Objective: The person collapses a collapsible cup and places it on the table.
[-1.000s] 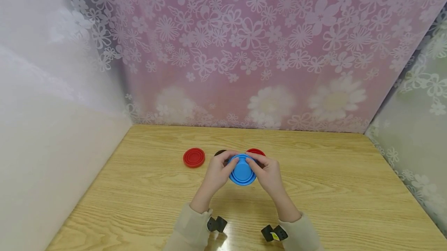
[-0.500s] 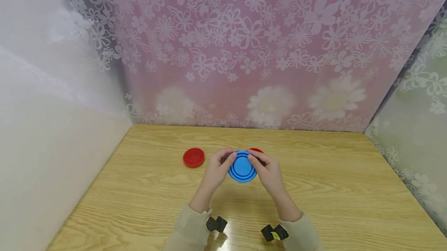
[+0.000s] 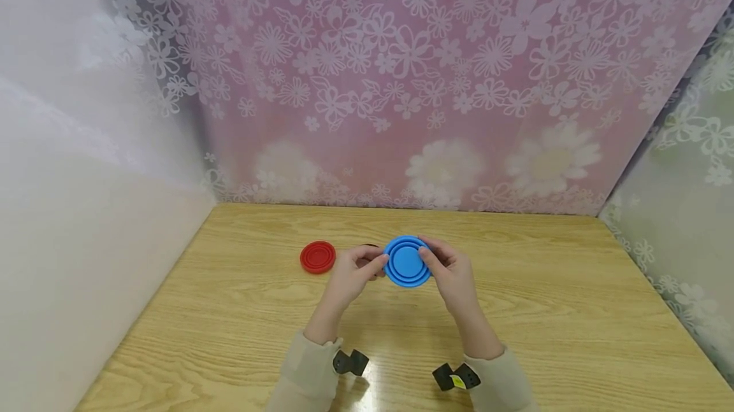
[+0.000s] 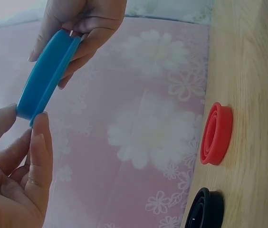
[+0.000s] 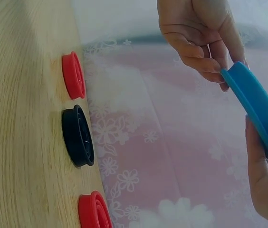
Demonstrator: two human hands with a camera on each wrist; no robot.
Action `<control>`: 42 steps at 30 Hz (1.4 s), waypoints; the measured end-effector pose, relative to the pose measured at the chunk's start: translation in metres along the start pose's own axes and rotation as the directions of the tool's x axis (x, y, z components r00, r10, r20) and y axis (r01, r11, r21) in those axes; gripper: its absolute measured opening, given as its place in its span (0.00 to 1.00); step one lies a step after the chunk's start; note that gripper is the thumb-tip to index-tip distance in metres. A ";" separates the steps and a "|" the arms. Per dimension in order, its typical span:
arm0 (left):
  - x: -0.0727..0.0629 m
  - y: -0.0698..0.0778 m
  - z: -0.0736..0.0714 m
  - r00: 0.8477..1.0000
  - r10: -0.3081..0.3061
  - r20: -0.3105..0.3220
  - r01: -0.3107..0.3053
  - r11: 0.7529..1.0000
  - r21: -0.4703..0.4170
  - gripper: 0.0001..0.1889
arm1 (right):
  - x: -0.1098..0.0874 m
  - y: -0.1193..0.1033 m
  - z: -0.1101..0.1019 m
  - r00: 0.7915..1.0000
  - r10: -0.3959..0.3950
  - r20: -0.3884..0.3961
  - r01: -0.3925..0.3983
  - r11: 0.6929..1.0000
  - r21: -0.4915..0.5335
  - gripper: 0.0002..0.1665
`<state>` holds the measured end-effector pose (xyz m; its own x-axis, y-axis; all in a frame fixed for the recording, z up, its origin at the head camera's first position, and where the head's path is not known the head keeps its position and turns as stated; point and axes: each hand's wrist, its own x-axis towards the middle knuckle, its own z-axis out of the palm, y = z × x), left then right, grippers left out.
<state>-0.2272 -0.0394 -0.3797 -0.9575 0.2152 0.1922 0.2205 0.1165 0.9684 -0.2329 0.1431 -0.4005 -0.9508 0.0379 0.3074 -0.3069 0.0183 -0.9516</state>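
Both hands hold a blue collapsible cup [image 3: 407, 262], folded flat into a ringed disc, up in front of the body. Its ringed face points at the head camera. My left hand [image 3: 348, 277] pinches the left rim between thumb and fingers. On the opposite rim my right hand [image 3: 457, 279] grips, thumb on the face and fingers behind. The left wrist view catches the cup [image 4: 48, 76] edge-on, raised off the table, a hand at either end. In the right wrist view the cup [image 5: 255, 104] also appears side-on.
Behind the hands, a red folded cup [image 3: 318, 257] lies on the wooden table [image 3: 241, 329]. A black folded cup [image 5: 78, 137] and another red one [image 5: 93, 211] line up with it. Floral cloth [image 3: 367, 113] closes off the back.
The blue cup has moved up and slightly right, its face turning more toward the head camera. The right hand shifted right with it; the left thumb now sits at the cup's left edge.
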 end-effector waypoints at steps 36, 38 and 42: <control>0.011 -0.020 -0.010 0.998 -0.025 -0.054 0.015 0.983 -0.184 0.14 | 0.004 -0.003 -0.010 0.990 0.139 0.009 -0.139 0.985 0.104 0.17; 0.008 -0.014 -0.010 0.998 -0.018 -0.052 0.009 0.984 -0.175 0.14 | 0.005 -0.002 -0.010 0.990 0.138 0.001 -0.137 0.984 0.110 0.16; 0.003 -0.004 -0.010 0.998 -0.011 -0.059 0.001 0.986 -0.165 0.13 | 0.005 -0.002 -0.009 0.989 0.144 -0.010 -0.142 0.984 0.108 0.16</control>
<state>-0.2332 -0.0491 -0.3812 -0.9691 0.1562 0.1908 0.1859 -0.0453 0.9815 -0.2369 0.1524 -0.3971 -0.9847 0.0505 0.1668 -0.1710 -0.0952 -0.9807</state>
